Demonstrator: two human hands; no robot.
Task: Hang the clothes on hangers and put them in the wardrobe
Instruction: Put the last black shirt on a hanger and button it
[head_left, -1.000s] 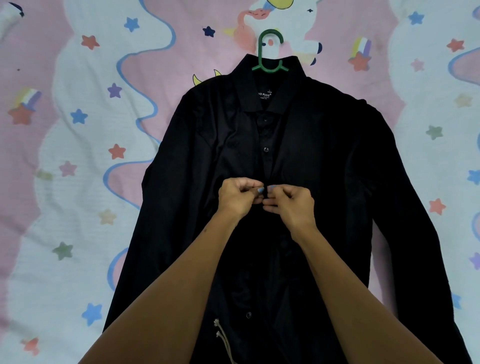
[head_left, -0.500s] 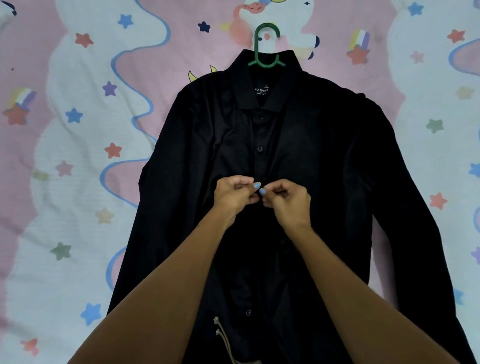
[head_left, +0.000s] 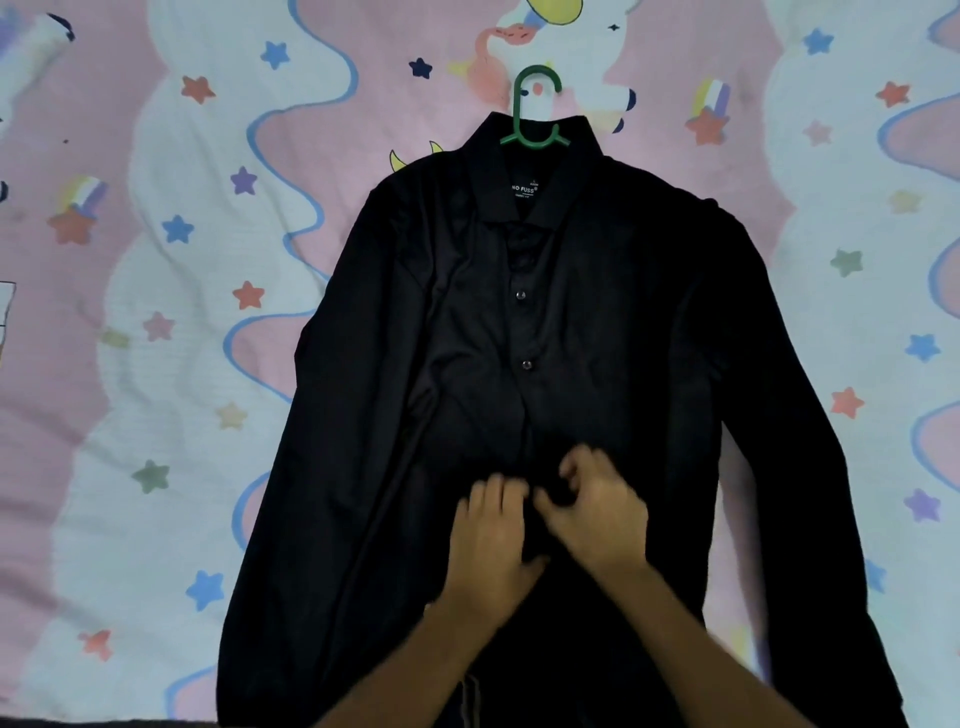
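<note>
Under both hands: black shirt (head_left: 597, 322), long-sleeved, buttoned, flat on bedsheet (head_left: 156, 415); green hanger (head_left: 535, 111) at collar, beyond the fingers. Left hand (head_left: 493, 545) and right hand (head_left: 597, 514) blurred; grip cannot be told.

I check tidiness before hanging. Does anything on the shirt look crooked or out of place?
Nothing stands out. The black shirt lies flat on the bedsheet, and the green hanger sits centred in its collar. Both hands work at the placket.
</note>
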